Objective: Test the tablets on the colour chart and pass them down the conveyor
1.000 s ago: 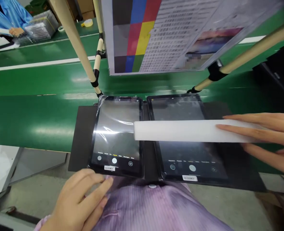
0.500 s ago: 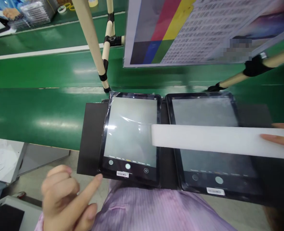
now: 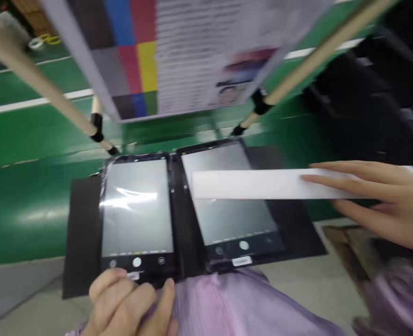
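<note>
Two tablets lie side by side on a black board (image 3: 82, 242), both showing a camera screen with a round shutter button. My left hand (image 3: 129, 303) is at the lower edge of the left tablet (image 3: 138, 210), its index finger stretched out and the other fingers curled, holding nothing. A long white strip (image 3: 248, 184) is held between the fingers of my right hand (image 3: 381, 200). The strip reaches leftward over the right tablet (image 3: 237, 219) and hides part of its screen. Whether the strip touches the glass I cannot tell.
A printed test chart (image 3: 192, 60) with colour blocks and text hangs beyond the tablets, between beige pipes (image 3: 45, 88) with black joints. Behind lies a green bench (image 3: 27, 210). Tape rings (image 3: 36, 43) are at the far left; dark blurred objects (image 3: 374, 93) stand at the right.
The view has swung to the right. My right hand has come further into view with the strip, whose tip is now over the right tablet. My left hand has moved right along the left tablet's lower edge.
</note>
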`<state>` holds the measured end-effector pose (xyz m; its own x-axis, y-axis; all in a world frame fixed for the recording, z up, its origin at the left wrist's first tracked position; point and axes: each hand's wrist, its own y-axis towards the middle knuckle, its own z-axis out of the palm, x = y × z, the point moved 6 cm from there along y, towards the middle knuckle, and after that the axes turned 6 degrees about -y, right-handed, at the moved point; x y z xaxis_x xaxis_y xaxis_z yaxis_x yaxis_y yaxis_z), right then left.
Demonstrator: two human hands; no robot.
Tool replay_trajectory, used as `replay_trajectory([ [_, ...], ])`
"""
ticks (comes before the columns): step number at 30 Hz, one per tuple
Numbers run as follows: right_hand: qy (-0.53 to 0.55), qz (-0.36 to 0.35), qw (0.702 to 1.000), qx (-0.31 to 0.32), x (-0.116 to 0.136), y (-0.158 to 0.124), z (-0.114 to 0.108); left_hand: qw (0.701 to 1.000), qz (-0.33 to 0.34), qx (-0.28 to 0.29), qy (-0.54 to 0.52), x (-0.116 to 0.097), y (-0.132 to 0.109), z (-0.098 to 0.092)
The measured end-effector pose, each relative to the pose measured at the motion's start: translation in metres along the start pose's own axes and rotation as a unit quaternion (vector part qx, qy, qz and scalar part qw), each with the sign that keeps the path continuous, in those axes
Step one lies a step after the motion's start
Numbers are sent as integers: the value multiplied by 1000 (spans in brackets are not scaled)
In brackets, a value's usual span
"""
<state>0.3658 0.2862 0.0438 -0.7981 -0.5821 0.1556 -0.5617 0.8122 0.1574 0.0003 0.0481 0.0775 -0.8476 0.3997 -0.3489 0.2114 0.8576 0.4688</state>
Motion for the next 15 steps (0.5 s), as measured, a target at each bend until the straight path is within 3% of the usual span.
replay_trajectory([
  [2,-20,-8,1000,-19,-10,-18,-17,992,114,37,43,-19,23,22],
  [4,-50,33,998,-25,-23,-37,-26,987,135,79,36,-28,40,41],
  [7,-58,63,996,-33,-39,-59,-28,982,131,130,30,-45,57,63],
  [12,-38,40,996,-64,-60,-73,-24,988,79,132,-18,-77,79,89],
  [15,-27,13,996,-87,-66,-74,-20,990,57,132,-6,-85,89,95],
])
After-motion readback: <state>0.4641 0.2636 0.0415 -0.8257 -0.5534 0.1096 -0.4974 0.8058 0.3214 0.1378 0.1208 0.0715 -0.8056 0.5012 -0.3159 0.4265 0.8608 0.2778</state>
